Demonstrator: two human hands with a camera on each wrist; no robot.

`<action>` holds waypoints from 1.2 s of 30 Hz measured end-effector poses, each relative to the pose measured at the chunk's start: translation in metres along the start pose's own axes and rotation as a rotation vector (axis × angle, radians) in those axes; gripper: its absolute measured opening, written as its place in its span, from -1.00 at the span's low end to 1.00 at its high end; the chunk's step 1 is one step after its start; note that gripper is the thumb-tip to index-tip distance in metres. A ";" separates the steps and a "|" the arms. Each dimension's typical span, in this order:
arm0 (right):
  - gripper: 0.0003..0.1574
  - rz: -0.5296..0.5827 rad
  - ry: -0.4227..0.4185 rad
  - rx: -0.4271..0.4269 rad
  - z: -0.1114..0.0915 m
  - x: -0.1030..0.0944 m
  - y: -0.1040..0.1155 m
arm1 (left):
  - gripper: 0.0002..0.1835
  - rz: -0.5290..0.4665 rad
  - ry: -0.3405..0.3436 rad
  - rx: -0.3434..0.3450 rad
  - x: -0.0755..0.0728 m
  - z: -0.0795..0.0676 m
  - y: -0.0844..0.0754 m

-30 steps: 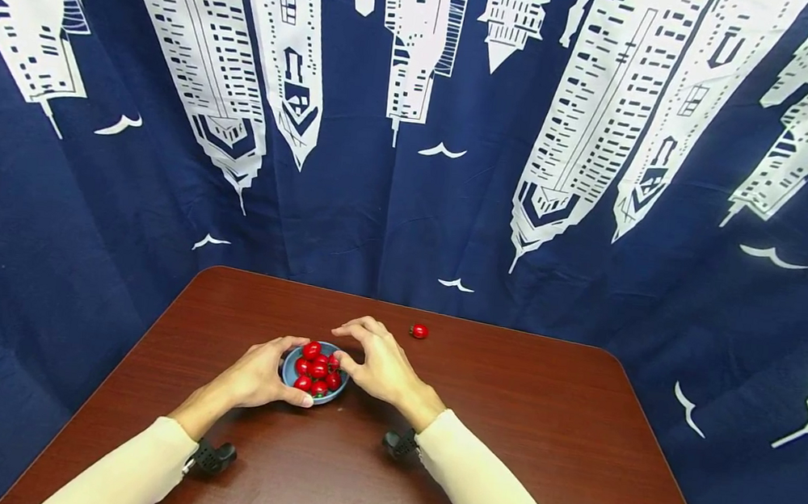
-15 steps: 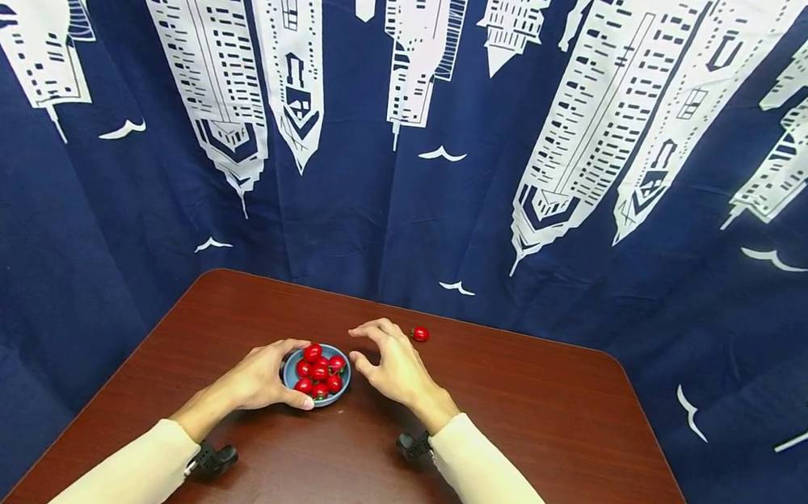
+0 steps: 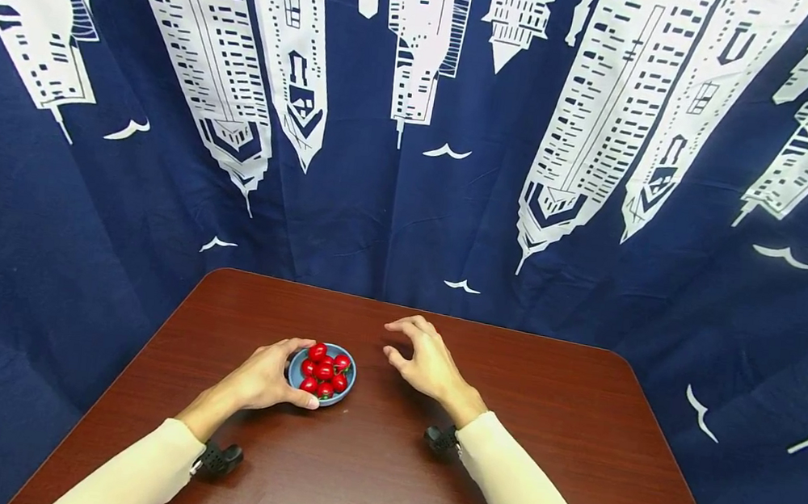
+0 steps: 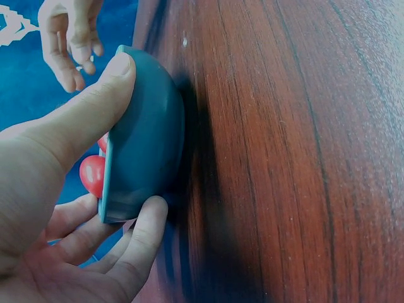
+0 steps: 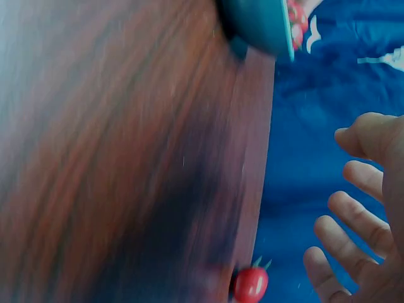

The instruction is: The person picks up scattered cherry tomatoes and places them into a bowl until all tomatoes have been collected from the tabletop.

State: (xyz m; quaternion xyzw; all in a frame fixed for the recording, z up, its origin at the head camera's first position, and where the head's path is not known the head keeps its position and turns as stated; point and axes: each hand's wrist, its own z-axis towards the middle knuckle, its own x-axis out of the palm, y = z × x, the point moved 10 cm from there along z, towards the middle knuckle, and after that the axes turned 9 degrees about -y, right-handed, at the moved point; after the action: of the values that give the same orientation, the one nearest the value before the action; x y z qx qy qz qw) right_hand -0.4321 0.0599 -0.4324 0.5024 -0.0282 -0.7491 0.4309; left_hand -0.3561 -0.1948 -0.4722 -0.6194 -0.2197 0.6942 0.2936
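My left hand (image 3: 266,375) holds a small blue bowl (image 3: 352,378), its thumb on the near rim and its fingers round the far side. In the left wrist view the bowl (image 4: 148,126) stands upright on the table between thumb and fingertips. Several red cherry tomatoes (image 3: 324,370) fill it. To the right of the bowl, my right hand (image 3: 431,367) hovers over the table with fingers spread and nothing in them. A single cherry tomato (image 5: 250,284) with a green stem lies near that hand in the right wrist view. The right hand hides this tomato in the head view.
A brown wooden table (image 3: 561,437) carries everything. Behind it hangs a dark blue cloth (image 3: 348,222) printed with white buildings and birds. Black wrist cameras (image 3: 219,460) sit under both forearms.
My right hand has moved away from the bowl's tomatoes to the right, and now covers the lone tomato in the head view. The left hand stays on the bowl.
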 end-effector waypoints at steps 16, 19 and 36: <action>-0.23 -0.021 -0.014 0.113 0.007 -0.020 -0.067 | 0.19 0.008 0.000 0.005 -0.001 0.001 0.000; -0.14 -0.029 0.005 0.146 0.006 -0.021 -0.076 | 0.19 0.006 0.000 0.008 0.000 0.002 0.000; -0.17 0.041 0.005 0.156 0.017 -0.002 -0.103 | 0.20 0.020 -0.008 0.013 -0.001 0.002 0.002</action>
State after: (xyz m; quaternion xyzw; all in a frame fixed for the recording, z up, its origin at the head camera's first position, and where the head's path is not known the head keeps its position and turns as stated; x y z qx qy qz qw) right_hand -0.5091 0.1191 -0.4718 0.5356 -0.0958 -0.7344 0.4058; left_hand -0.3581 -0.1967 -0.4722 -0.6167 -0.2103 0.7010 0.2898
